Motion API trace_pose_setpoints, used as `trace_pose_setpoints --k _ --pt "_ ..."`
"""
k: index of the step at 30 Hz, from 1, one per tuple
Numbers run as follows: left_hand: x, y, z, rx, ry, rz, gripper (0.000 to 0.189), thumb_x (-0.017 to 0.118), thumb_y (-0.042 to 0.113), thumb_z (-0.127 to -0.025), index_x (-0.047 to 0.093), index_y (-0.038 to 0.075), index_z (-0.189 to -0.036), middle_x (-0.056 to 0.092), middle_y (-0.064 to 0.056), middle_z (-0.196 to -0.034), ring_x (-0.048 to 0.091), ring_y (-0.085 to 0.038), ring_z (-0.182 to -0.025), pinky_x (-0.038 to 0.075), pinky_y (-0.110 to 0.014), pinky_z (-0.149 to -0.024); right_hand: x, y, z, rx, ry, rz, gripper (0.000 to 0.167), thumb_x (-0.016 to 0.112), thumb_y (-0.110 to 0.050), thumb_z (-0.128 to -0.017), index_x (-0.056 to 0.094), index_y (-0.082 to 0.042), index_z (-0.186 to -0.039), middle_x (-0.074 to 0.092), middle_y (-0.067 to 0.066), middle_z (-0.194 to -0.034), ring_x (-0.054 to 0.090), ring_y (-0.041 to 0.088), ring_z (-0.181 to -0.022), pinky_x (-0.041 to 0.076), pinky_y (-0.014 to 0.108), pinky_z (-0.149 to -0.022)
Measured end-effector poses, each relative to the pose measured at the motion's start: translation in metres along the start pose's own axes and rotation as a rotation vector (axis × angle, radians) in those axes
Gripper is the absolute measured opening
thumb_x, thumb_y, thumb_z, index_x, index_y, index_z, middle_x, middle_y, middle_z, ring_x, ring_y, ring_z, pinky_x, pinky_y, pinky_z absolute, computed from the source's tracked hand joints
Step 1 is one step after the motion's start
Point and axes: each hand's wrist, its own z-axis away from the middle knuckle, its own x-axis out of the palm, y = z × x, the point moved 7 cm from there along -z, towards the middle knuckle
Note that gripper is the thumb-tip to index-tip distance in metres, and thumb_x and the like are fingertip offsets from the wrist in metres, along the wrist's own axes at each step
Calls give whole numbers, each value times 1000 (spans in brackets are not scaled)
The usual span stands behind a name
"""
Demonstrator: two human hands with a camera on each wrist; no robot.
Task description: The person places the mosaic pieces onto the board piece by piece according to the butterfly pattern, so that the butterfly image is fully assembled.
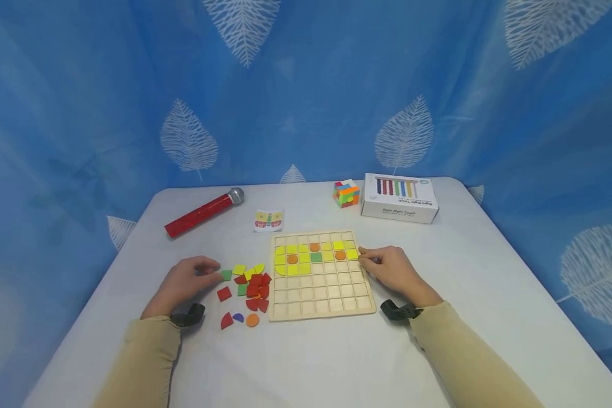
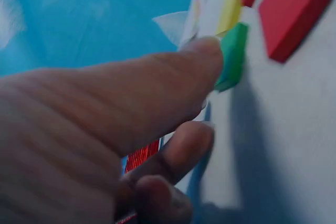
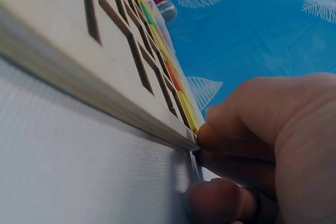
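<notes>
My left hand (image 1: 186,280) is at the left of a heap of flat shapes, its fingers loosely bent. One fingertip touches a green square (image 2: 233,59), partly covering it in the left wrist view. The green square (image 1: 226,275) lies beside a yellow square (image 1: 239,270). My right hand (image 1: 390,269) grips the right edge of a gridded wooden board (image 1: 322,306), close to a yellow square (image 1: 352,254) in its end cell; the fingertips meet the edge in the right wrist view. Yellow squares, orange circles and a green square (image 1: 316,257) fill several upper cells.
A pattern card (image 1: 268,220) lies behind the board. A red microphone (image 1: 204,213) is at back left, a puzzle cube (image 1: 347,193) and a white box (image 1: 399,198) at back right. Loose red pieces (image 1: 253,289) lie by the board's left edge, an orange circle (image 1: 252,320) nearer me.
</notes>
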Motion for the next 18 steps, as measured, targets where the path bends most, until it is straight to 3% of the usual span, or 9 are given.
trace_pose_setpoints --k 8,18 --pt "12 11 -2 -43 25 -37 43 81 35 -89 69 7 -118 68 -10 -108 60 -28 -104 55 -47 -91 1 4 0 9 -11 4 26 68 -31 -98 79 -17 -115 67 1 -137 61 32 -131 47 37 -87" --pt "4 17 3 -22 83 22 33 77 30 -93 69 7 -115 68 -11 -113 60 -28 -103 55 -45 -89 0 2 1 12 -4 1 24 68 -31 -97 80 -17 -113 67 2 -136 62 32 -130 46 36 -83"
